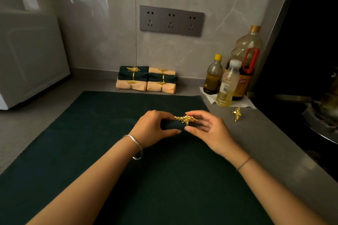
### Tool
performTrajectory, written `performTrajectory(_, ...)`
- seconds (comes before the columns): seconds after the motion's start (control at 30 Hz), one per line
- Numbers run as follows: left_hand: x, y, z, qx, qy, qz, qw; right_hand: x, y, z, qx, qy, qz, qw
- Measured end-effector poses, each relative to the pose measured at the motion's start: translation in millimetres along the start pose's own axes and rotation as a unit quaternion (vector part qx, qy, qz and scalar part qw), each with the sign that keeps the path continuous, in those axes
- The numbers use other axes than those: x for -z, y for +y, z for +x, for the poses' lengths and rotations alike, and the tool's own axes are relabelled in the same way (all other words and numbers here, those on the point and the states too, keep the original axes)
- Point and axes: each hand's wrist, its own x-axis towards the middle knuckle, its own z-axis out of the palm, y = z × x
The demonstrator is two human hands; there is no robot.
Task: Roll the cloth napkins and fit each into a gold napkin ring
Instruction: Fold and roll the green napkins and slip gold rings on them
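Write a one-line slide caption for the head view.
Left hand and right hand hold a rolled dark green napkin in a gold leaf ring; finished rolls stacked by the wall, spare ring nearby.

Rolled napkin (172, 126) — ends hidden

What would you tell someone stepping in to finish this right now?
Left hand grips the rolled dark green napkin; right hand holds the gold leaf napkin ring already around it.
Done: six ringed rolls stacked by the wall.
Left: set this roll down; a spare gold ring lies on the counter to the right, and the flat dark green cloth under the hands may be the last to roll.
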Motion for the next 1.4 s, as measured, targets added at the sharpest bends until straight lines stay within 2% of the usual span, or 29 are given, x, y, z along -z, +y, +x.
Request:
performTrajectory(0.13, -3, 2, -1, 0.003, 0.005, -0.072, 0.997, 0, -1, -1, 0.001, -0.016, -0.007, 1.0)
performTrajectory(0.23, -2, 3, -1, -0.008, 0.0, -0.058, 0.998, 3, -3, 0, -0.015, -0.044, -0.033, 0.998)
performTrajectory(0.43, 0, 3, -2, -0.005, -0.021, -0.048, 0.999, 13, -4, -3, -0.07, -0.083, -0.004, 0.994)
performTrajectory(0.63, -2, 7, -4, -0.011, -0.031, -0.023, 0.999, 9, -2, -3, -0.055, -0.047, 0.007, 0.997)
performTrajectory(1.03, 6, 0, 1, 0.012, -0.031, 0.074, 0.997, 24, -3, 1, -0.061, -0.051, -0.025, 0.997)
performTrajectory(1.4, 5, -5, 2, 0.012, -0.042, 0.071, 0.996, 41, 1, 0, -0.093, -0.07, -0.033, 0.993)
